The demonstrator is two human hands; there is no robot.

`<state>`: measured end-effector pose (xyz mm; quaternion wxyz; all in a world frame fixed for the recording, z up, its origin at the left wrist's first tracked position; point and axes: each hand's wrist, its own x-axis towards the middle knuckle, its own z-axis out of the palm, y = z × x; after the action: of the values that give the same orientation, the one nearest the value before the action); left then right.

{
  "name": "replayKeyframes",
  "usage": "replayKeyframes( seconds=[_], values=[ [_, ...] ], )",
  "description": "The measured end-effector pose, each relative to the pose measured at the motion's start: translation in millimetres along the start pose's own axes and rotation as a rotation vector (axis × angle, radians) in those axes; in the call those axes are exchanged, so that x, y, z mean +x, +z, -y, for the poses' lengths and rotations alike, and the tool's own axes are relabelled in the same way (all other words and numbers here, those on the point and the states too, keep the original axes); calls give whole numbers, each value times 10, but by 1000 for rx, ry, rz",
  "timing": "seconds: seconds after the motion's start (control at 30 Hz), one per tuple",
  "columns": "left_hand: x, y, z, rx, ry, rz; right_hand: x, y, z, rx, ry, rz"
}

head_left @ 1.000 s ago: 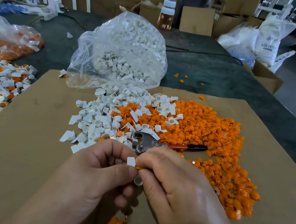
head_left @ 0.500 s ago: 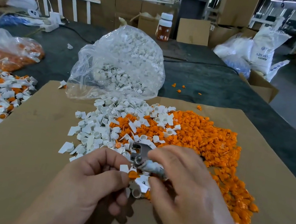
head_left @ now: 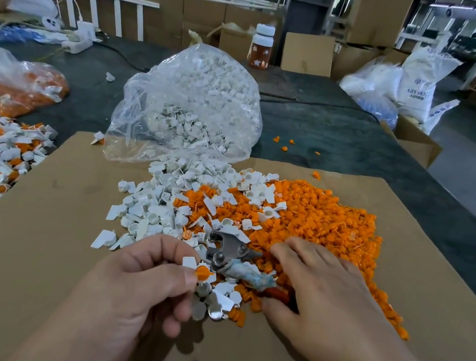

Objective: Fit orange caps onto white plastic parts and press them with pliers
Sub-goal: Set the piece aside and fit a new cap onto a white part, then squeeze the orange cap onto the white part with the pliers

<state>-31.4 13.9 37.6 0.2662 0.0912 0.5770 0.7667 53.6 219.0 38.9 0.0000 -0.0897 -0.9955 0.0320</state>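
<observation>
**Capped part held at left hand; pliers under right hand, not yet lifted**

The left hand (head_left: 133, 282) pinches a small white plastic part (head_left: 190, 262) between thumb and forefinger, with a round orange cap (head_left: 203, 272) seated on it, just above the brown cardboard sheet (head_left: 33, 241) that covers the bench (head_left: 330, 139). The right hand (head_left: 326, 303) lies with its fingers extended over the handles of the steel-headed pliers (head_left: 228, 252), thumb beside the red grip; no closed grasp is evident. The pliers rest on the heap of loose orange caps (head_left: 318, 218).

Assessment: the part appears light, rigid and smooth, so liable to slip or twist. Hold it by the flat white tab, leaving the cap clear for the jaws. Press squarely, as thin plastic may crack.
</observation>
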Motion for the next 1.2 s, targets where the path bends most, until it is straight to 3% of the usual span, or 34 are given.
replayKeyframes(
  seconds=[0.3, 0.5, 0.67, 0.87, 1.2],
  values=[
    [25, -25, -1, 44, -1, 13, 50, 2, -12, -58, -59, -69],
    [42, -54, 20, -1, 3, -4, 50, -45, 70, -78, 37, -159],
    [43, -74, 7, -39, 48, -6, -42, -192, 63, 120, -5, -260],
    [63, -166, -24, -29, 162, -3, -130, -237, 177, 249, -185, -153],
    [51, -229, -5, 61, 251, 63, -182, -262, 203, 219, -219, -190]
  ],
)
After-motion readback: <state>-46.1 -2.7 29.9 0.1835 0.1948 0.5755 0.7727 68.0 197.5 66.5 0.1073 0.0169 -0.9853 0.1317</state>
